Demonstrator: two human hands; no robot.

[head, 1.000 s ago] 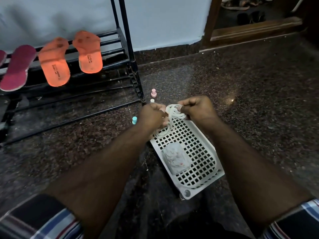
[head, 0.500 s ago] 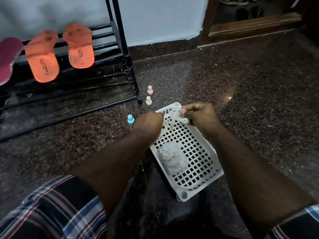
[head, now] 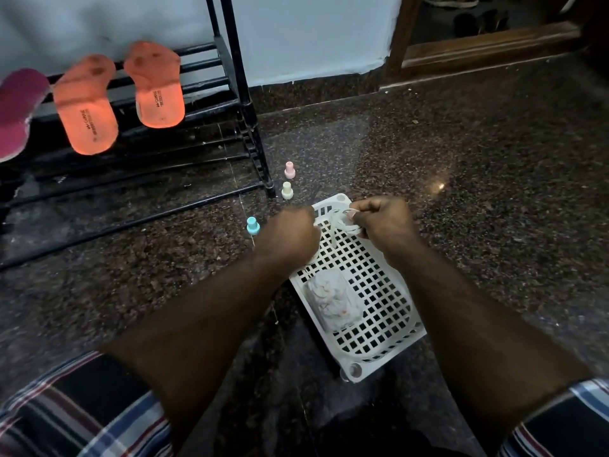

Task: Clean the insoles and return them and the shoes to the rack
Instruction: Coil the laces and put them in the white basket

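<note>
A white perforated tray lies on the dark speckled floor, a crumpled white cloth in it. Above its far end, both forearms reach forward: the left hand and right hand, fingers curled, pinch a thin pale cord between them. Farther off, two stained orange insoles and a magenta one lean on the black rack.

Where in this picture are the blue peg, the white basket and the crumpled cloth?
blue peg (head: pixel 253 225), head view, its body.
white basket (head: pixel 384 341), head view, bare mesh floor.
crumpled cloth (head: pixel 333 300), head view, its middle.
</note>
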